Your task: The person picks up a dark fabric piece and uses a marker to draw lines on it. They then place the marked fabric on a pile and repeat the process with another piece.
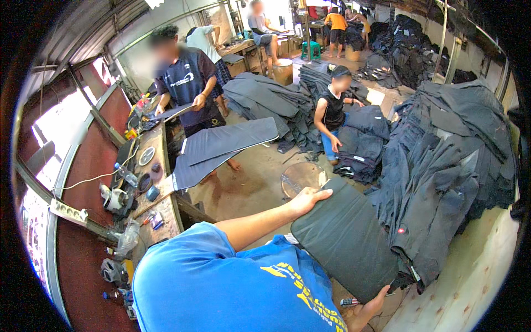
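A flat, dark grey-black cloth piece, looking like a folded trouser leg, stretches between my two hands. My left hand is closed on its far left corner, thumb on top. At the near right end, my right hand has its fingers closed on the lower edge; part of this hand is hidden under the cloth. The cloth's right end lies against a large heap of dark garments. Beside my right hand, a small tool with a striped handle lies low down.
A wooden workbench with tools, a bottle and tape runs along the left. Dark panels jut from it. A co-worker stands there holding cloth; another person sits by stacked garments. A round board lies ahead.
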`<action>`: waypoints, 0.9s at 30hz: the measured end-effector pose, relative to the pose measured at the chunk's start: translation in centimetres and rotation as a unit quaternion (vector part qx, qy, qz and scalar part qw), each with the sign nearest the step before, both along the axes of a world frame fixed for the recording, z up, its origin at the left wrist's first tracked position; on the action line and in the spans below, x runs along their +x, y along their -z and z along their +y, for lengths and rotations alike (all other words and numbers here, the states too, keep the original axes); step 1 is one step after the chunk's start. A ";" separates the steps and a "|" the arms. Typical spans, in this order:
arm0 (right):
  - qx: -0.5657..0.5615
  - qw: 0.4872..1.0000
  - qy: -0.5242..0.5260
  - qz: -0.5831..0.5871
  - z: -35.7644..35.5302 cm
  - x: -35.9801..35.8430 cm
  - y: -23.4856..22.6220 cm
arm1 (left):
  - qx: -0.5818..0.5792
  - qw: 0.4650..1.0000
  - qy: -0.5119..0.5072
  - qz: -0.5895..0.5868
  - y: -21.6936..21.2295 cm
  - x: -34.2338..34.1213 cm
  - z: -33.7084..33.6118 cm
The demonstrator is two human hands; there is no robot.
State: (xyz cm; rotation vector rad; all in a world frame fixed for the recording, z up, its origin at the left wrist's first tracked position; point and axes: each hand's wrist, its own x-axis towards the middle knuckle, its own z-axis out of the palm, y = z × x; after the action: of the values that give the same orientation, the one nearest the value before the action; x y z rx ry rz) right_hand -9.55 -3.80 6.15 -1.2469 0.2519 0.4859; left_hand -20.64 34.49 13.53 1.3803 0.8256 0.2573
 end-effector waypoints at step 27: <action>-0.196 0.777 0.584 0.134 -13.3 -28.9 1.1 | -0.214 0.784 0.580 0.062 9.3 18.5 -27.9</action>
State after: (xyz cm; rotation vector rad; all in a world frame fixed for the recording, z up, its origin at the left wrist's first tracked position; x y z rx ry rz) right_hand -38.41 -17.08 5.02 -1.1607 1.3296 -0.5198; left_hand -2.19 6.64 4.26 1.2354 -0.0027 -0.9425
